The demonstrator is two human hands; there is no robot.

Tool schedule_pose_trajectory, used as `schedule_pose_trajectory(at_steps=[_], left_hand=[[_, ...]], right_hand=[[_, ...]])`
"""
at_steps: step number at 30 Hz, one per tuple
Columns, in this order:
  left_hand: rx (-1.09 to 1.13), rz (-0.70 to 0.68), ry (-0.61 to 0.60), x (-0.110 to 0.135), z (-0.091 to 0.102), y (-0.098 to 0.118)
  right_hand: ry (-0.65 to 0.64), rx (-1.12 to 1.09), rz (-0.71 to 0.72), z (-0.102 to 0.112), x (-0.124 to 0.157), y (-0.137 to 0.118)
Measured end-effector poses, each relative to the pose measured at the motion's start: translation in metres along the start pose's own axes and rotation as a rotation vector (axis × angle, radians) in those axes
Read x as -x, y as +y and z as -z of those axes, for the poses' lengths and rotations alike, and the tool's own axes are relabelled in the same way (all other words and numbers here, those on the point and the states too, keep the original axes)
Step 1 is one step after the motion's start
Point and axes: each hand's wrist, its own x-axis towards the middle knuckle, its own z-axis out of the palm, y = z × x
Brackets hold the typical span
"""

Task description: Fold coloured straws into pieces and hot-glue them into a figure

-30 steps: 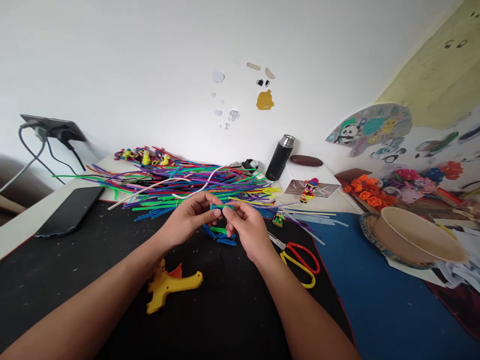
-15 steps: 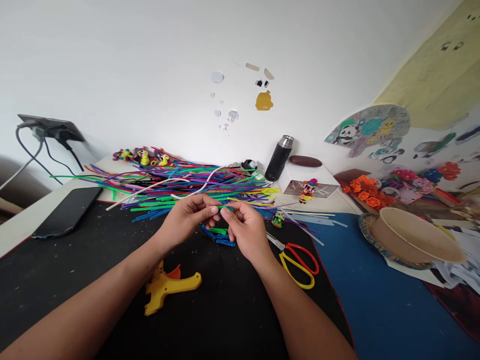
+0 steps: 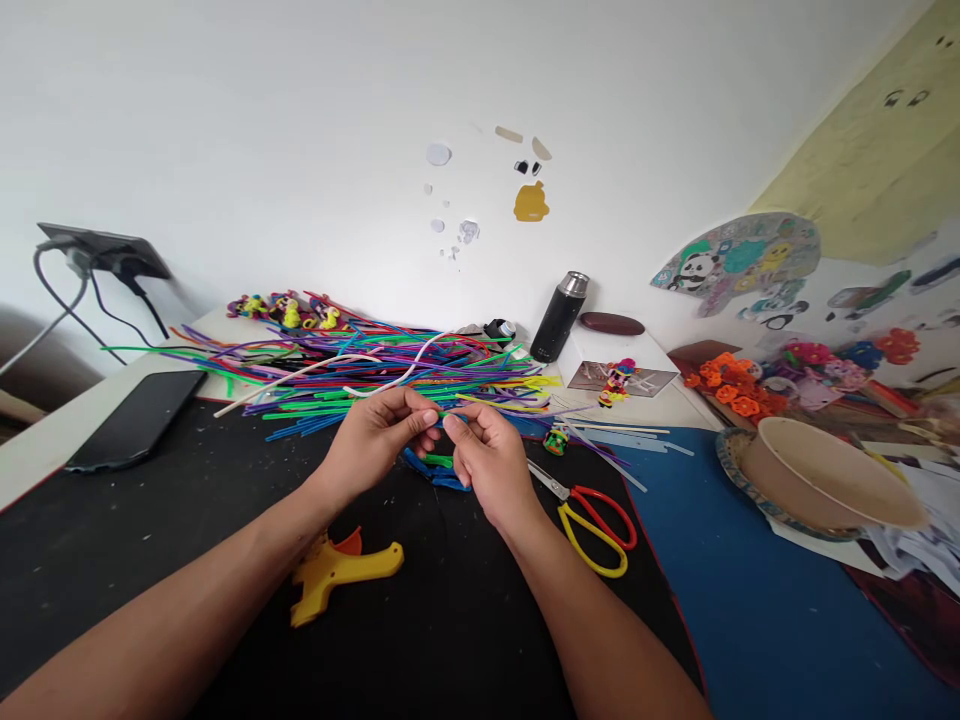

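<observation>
My left hand (image 3: 375,438) and my right hand (image 3: 487,465) meet above the black mat, fingertips pinched together on a short green and blue straw piece (image 3: 444,416). Most of that piece is hidden by my fingers. Just under my hands lie a few cut blue and green straw bits (image 3: 439,468). Behind them a big heap of colourful straws (image 3: 360,375) spreads across the table.
A yellow glue gun (image 3: 341,570) lies near my left forearm; red and yellow scissors (image 3: 592,515) lie right of my right hand. A black phone (image 3: 135,420) sits at left, a dark flask (image 3: 559,315) at the back, a paper bowl (image 3: 825,470) at right.
My hands have drawn closer together and the straw piece between them now shows less than before. Nothing else on the table has moved.
</observation>
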Motion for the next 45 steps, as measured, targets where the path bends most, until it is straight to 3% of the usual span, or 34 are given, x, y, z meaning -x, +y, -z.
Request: schedule_pose_trajectory(at_steps=[7,20,34,45], left_hand=[[0.026,0.028,-0.004,-0.003,0.0,-0.003],[-0.022,0.02,0.055,-0.004,0.002,-0.003],[0.184,0.103,0.013,-0.006,0.0,-0.007],[0.239,0.161,-0.091,-0.013,0.018,-0.009]], right_hand=[[0.026,-0.101,-0.044,-0.002,-0.002,0.006],[-0.014,-0.084,-0.088,0.001,-0.003,0.0],[0.018,-0.087,-0.032,0.0,-0.004,0.006],[-0.005,0.008,-0.049,0.005,-0.005,0.0]])
